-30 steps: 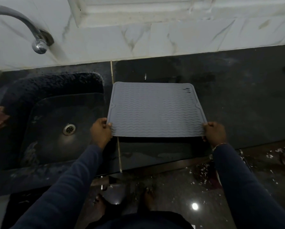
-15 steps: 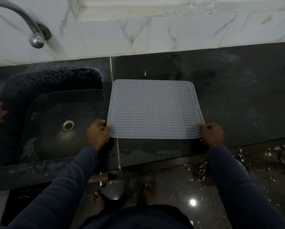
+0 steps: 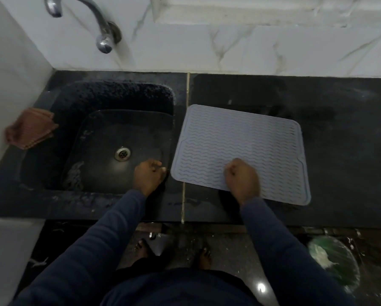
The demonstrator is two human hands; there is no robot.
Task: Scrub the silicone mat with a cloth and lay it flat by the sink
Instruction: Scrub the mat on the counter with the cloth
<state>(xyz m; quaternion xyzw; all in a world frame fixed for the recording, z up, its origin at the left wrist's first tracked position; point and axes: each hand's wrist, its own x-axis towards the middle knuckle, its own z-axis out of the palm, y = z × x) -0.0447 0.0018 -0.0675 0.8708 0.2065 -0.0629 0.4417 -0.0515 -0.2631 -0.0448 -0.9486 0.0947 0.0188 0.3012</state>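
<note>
Plainly, the grey mat point(image 3: 240, 140) lies flat on the counter point(image 3: 350, 151), just right of the sink point(image 3: 119, 96). The right hand point(image 3: 242, 180), clenched and empty, covers its near edge; contact is unclear. The left hand point(image 3: 148, 176), blurred, hangs loosely curled at the sink's rim.

Matt ribbed silicone mat point(image 3: 240, 146); shiny metal tap point(image 3: 101, 29); dark stone counter point(image 3: 339, 151).
</note>
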